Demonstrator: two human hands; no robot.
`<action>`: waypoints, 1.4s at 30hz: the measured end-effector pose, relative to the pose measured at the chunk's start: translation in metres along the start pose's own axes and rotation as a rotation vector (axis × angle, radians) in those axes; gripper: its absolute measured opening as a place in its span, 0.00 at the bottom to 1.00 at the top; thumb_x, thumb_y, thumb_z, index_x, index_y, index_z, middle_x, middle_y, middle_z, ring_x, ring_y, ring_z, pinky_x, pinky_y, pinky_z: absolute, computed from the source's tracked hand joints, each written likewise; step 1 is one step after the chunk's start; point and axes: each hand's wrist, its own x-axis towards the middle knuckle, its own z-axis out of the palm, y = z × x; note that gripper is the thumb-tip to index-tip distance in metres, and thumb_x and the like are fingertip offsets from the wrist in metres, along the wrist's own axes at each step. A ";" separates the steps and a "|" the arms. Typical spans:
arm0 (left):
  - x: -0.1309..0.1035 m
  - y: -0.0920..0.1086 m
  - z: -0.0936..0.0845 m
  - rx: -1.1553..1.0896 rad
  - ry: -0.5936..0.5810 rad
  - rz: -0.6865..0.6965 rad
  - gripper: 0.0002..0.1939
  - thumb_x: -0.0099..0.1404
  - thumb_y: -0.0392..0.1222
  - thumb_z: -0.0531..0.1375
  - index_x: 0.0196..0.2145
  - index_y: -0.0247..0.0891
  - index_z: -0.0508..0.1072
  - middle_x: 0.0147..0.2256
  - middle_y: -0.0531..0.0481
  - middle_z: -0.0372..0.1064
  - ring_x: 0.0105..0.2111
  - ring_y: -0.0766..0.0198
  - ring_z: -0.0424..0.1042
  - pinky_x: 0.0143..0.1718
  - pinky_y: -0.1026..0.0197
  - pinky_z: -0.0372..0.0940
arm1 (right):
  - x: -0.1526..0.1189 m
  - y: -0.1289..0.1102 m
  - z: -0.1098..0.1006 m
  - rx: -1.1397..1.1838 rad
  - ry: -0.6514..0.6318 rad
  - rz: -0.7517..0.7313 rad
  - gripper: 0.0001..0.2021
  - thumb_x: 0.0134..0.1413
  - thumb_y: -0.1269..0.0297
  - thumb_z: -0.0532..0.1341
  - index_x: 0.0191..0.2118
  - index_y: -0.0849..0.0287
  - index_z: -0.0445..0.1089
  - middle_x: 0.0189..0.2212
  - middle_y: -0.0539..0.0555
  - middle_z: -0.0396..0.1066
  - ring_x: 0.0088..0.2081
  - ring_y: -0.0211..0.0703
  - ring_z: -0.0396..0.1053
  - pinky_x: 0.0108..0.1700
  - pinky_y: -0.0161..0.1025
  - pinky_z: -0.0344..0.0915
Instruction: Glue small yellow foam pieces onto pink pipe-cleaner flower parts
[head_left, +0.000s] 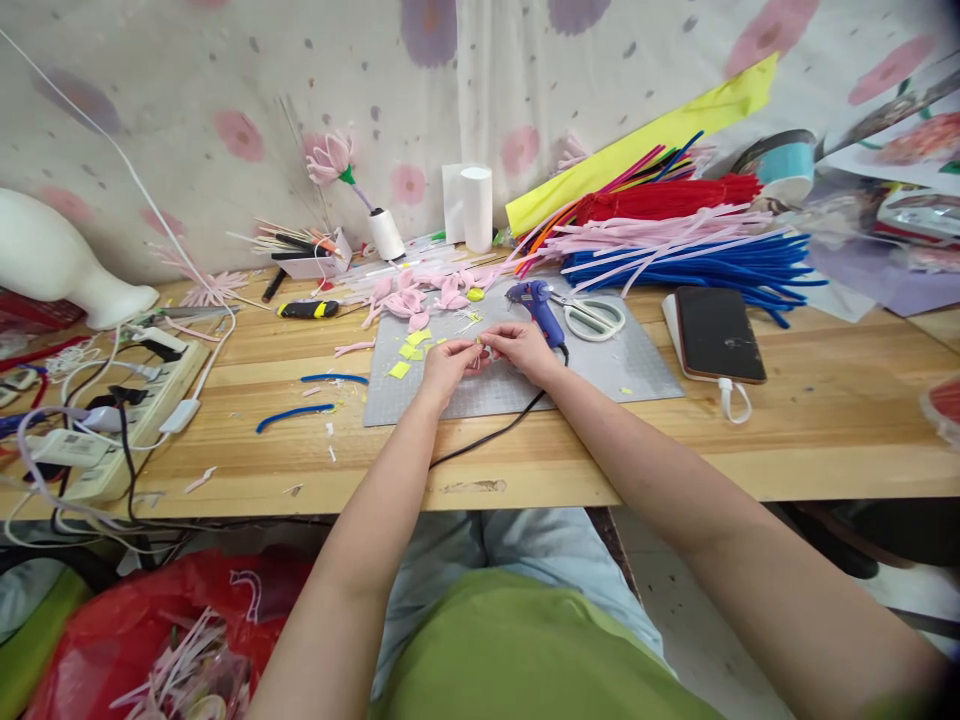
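My left hand [453, 366] and my right hand [520, 348] meet fingertip to fingertip over the grey cutting mat [600, 373]. Both are pinched around something small, partly yellow and white, too small to make out. Yellow paper squares [400, 369] lie on the mat left of my left hand. Behind my hands are pink pipe-cleaner shapes [405, 303] and a round yellow piece [475, 294]. A blue glue gun [538, 308] rests just beyond my right hand, beside white-handled scissors [594, 318].
Blue, pink and red pipe cleaners [690, 262] are heaped at the back right, before a phone [721, 335]. A power strip [127, 430] with cables is at the left. A box cutter [308, 309] and a pink flower [331, 160] stand beyond the mat's left side.
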 end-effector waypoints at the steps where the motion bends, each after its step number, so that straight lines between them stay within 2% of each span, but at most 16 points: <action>1: 0.000 0.000 0.000 0.007 -0.004 0.002 0.09 0.48 0.42 0.66 0.26 0.34 0.75 0.25 0.49 0.73 0.27 0.64 0.73 0.33 0.59 0.69 | 0.000 0.000 0.000 -0.014 0.000 -0.004 0.17 0.38 0.50 0.63 0.26 0.62 0.71 0.19 0.49 0.67 0.21 0.32 0.58 0.23 0.32 0.52; 8: -0.001 -0.001 0.003 0.025 0.014 0.008 0.04 0.50 0.38 0.64 0.24 0.34 0.74 0.23 0.51 0.72 0.23 0.66 0.71 0.32 0.59 0.68 | -0.001 -0.003 0.002 -0.021 -0.020 -0.017 0.16 0.38 0.51 0.63 0.26 0.62 0.69 0.21 0.50 0.67 0.22 0.32 0.59 0.23 0.32 0.54; 13: -0.001 0.001 0.005 0.014 0.026 0.002 0.03 0.52 0.36 0.61 0.22 0.34 0.72 0.21 0.52 0.71 0.21 0.68 0.70 0.30 0.60 0.68 | -0.002 -0.006 0.004 0.019 -0.006 0.009 0.18 0.38 0.51 0.64 0.31 0.62 0.68 0.21 0.48 0.65 0.22 0.31 0.59 0.22 0.31 0.53; 21: -0.002 0.001 0.004 0.016 0.023 0.011 0.05 0.50 0.39 0.63 0.23 0.35 0.72 0.22 0.52 0.72 0.21 0.68 0.70 0.30 0.61 0.68 | -0.001 -0.005 0.005 0.048 -0.024 0.020 0.17 0.38 0.51 0.64 0.28 0.61 0.66 0.21 0.47 0.64 0.21 0.30 0.59 0.21 0.30 0.52; 25: -0.001 -0.001 0.003 0.019 0.019 0.028 0.05 0.49 0.39 0.64 0.23 0.35 0.73 0.21 0.53 0.71 0.22 0.68 0.70 0.31 0.60 0.68 | -0.002 -0.004 0.003 0.029 -0.025 0.028 0.18 0.39 0.51 0.63 0.30 0.61 0.67 0.21 0.48 0.64 0.21 0.30 0.58 0.21 0.30 0.52; 30: 0.000 -0.002 0.003 0.013 0.015 0.027 0.08 0.47 0.41 0.66 0.22 0.35 0.73 0.21 0.53 0.71 0.22 0.67 0.70 0.31 0.59 0.68 | -0.001 -0.001 0.006 -0.013 -0.015 0.010 0.17 0.39 0.50 0.63 0.27 0.62 0.68 0.19 0.48 0.64 0.21 0.30 0.57 0.22 0.31 0.52; 33: -0.001 -0.001 0.003 0.006 0.033 0.039 0.08 0.46 0.41 0.66 0.23 0.34 0.73 0.21 0.52 0.71 0.22 0.67 0.71 0.31 0.59 0.68 | -0.001 -0.007 0.003 -0.056 -0.016 0.013 0.18 0.41 0.50 0.63 0.30 0.62 0.70 0.19 0.47 0.64 0.20 0.30 0.57 0.21 0.31 0.52; 36: -0.002 -0.001 -0.001 -0.010 0.078 0.081 0.09 0.46 0.42 0.67 0.23 0.34 0.73 0.21 0.52 0.71 0.22 0.67 0.70 0.31 0.60 0.68 | -0.008 -0.025 -0.021 -0.215 -0.153 0.042 0.18 0.43 0.50 0.63 0.33 0.62 0.72 0.20 0.49 0.66 0.20 0.31 0.59 0.21 0.32 0.55; 38: -0.002 -0.001 -0.008 -0.016 0.124 0.110 0.10 0.45 0.44 0.68 0.22 0.35 0.73 0.20 0.53 0.71 0.21 0.67 0.70 0.31 0.60 0.68 | -0.014 -0.038 -0.050 -0.408 -0.319 0.106 0.16 0.43 0.52 0.64 0.28 0.61 0.73 0.22 0.52 0.70 0.23 0.34 0.64 0.23 0.32 0.59; 39: -0.002 0.000 -0.011 -0.017 0.146 0.119 0.11 0.44 0.44 0.68 0.21 0.35 0.73 0.19 0.53 0.70 0.21 0.68 0.70 0.31 0.60 0.68 | -0.016 -0.044 -0.067 -0.502 -0.345 0.150 0.15 0.43 0.53 0.64 0.27 0.61 0.73 0.22 0.53 0.71 0.23 0.35 0.65 0.24 0.33 0.59; 41: -0.001 0.001 -0.019 -0.023 0.186 0.132 0.12 0.45 0.45 0.68 0.21 0.34 0.72 0.20 0.53 0.70 0.21 0.68 0.70 0.31 0.60 0.68 | -0.017 -0.050 -0.101 -0.697 -0.245 0.208 0.13 0.45 0.54 0.63 0.28 0.61 0.73 0.22 0.54 0.71 0.24 0.37 0.67 0.26 0.34 0.61; 42: 0.000 0.001 -0.022 -0.028 0.202 0.138 0.12 0.45 0.45 0.68 0.22 0.34 0.72 0.20 0.52 0.70 0.21 0.68 0.70 0.32 0.60 0.68 | -0.015 -0.051 -0.115 -0.806 -0.120 0.216 0.13 0.46 0.55 0.62 0.29 0.61 0.73 0.23 0.54 0.72 0.25 0.39 0.68 0.27 0.34 0.62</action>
